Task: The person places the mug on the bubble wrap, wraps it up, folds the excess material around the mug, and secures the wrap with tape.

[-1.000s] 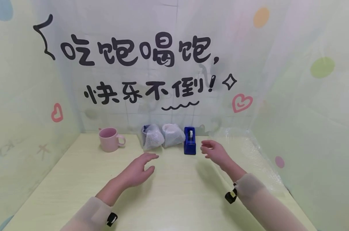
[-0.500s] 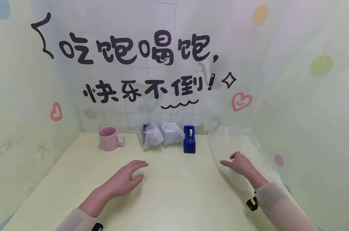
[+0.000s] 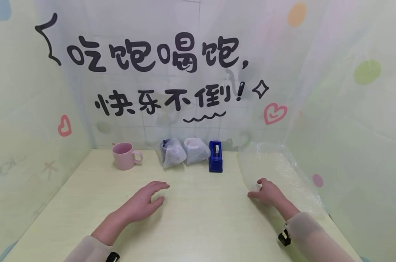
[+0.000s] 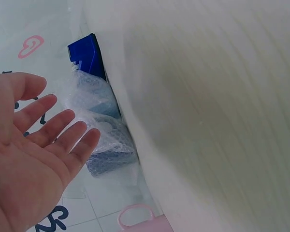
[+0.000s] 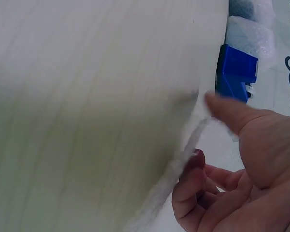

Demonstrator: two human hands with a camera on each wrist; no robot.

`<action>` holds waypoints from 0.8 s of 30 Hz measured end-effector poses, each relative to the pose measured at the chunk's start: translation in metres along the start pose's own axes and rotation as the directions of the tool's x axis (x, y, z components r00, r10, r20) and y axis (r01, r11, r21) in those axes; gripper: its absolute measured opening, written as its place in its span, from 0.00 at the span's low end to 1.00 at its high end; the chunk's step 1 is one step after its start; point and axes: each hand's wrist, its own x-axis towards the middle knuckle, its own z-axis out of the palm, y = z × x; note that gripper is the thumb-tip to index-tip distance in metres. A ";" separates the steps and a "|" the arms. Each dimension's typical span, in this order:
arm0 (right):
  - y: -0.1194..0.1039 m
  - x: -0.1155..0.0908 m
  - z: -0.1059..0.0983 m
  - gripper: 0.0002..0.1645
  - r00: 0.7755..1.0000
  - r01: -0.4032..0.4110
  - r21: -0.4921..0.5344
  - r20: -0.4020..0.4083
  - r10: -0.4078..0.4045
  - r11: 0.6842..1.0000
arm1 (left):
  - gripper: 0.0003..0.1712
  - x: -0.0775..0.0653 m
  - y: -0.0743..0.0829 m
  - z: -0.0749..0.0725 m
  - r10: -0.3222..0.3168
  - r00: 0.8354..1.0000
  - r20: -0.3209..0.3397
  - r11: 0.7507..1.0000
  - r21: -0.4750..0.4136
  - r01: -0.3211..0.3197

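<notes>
A person's two bare hands reach over a pale wooden bench [image 3: 198, 225]. The left hand [image 3: 140, 205] hangs above the bench, its grip wide, fingers loosely extended and thumb apart. The right hand [image 3: 270, 193] is at the near left part of a clear bubble-wrap sheet [image 3: 276, 167], which lies along the bench's right side; its grip is also wide, thumb stretched away from curled fingers. The right wrist view shows those fingers at the sheet's edge; whether they press it cannot be told. Along the back, from left to right, stand a pink mug [image 3: 123, 157], two bubble-wrapped bundles [image 3: 173, 154] side by side, and a blue tape dispenser [image 3: 216, 162] just beside them. Behind hangs a pale backdrop [image 3: 135, 80] with black Chinese lettering.
</notes>
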 end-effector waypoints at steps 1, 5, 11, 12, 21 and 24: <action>0.000 0.000 0.001 0.41 1.000 0.014 -0.017 -0.006 -0.014 1.000 | 0.22 0.000 -0.001 0.000 -0.002 1.000 0.000 1.000 -0.001 0.002; -0.001 -0.002 0.003 0.37 0.998 0.049 -0.020 -0.029 -0.050 0.999 | 0.22 -0.001 -0.004 0.002 -0.012 1.000 0.003 1.000 -0.004 0.012; 0.000 -0.010 0.000 0.38 0.990 0.067 0.141 -0.132 -0.049 0.988 | 0.21 -0.003 -0.010 -0.001 -0.033 0.999 -0.005 0.999 0.003 0.033; 0.000 -0.012 -0.001 0.38 0.987 0.075 0.167 -0.153 -0.049 0.983 | 0.21 -0.004 -0.010 -0.002 -0.034 0.999 -0.006 0.999 0.001 0.034; -0.027 -0.038 -0.011 0.38 0.892 0.298 0.114 -0.386 -0.234 0.948 | 0.23 -0.004 -0.015 -0.014 -0.041 0.999 -0.035 0.999 -0.014 0.040; -0.043 -0.050 -0.014 0.37 0.798 0.446 0.024 -0.464 -0.385 0.895 | 0.24 -0.005 -0.017 -0.018 -0.044 0.997 -0.059 0.999 -0.017 0.043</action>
